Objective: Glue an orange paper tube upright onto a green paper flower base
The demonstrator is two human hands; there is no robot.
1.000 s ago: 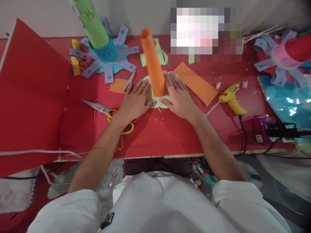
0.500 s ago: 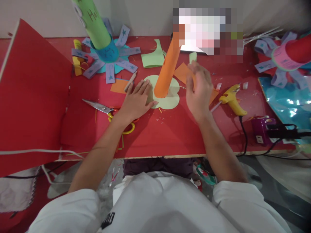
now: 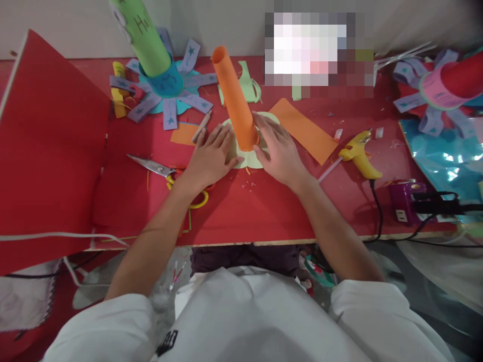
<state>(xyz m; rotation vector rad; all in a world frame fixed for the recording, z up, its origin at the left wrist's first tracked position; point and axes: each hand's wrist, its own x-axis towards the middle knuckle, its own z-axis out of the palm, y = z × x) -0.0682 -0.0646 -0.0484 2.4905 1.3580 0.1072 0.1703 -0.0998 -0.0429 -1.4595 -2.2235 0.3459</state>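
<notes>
Orange paper, rolled into a hollow tube (image 3: 234, 103), stands at the centre of the frame, slightly above the middle, on a pale green scalloped base (image 3: 247, 159); its upper end leans toward the upper left. The left hand (image 3: 212, 155) lies flat on the left part of the base, its grip spread and enclosing nothing. The right hand (image 3: 281, 151) rests at the right part of the base, its grip loosely curved, with fingertips at the tube's lower right side; it does not wrap around the tube. Beneath them extends a red worktop (image 3: 241, 216).

Left of centre, scissors (image 3: 151, 165) lie partly under the left forearm, and a small orange piece (image 3: 179, 134) lies near the left hand. An orange strip (image 3: 304, 130) slants beyond the right hand. Right of centre is a yellow glue gun (image 3: 360, 156), with a purple box (image 3: 407, 201) below it to the right. At upper left stands a green tube (image 3: 145, 40) in a blue ring (image 3: 166, 83); at upper right, a pink ring (image 3: 433, 90) surrounds a red tube (image 3: 462, 73).
</notes>
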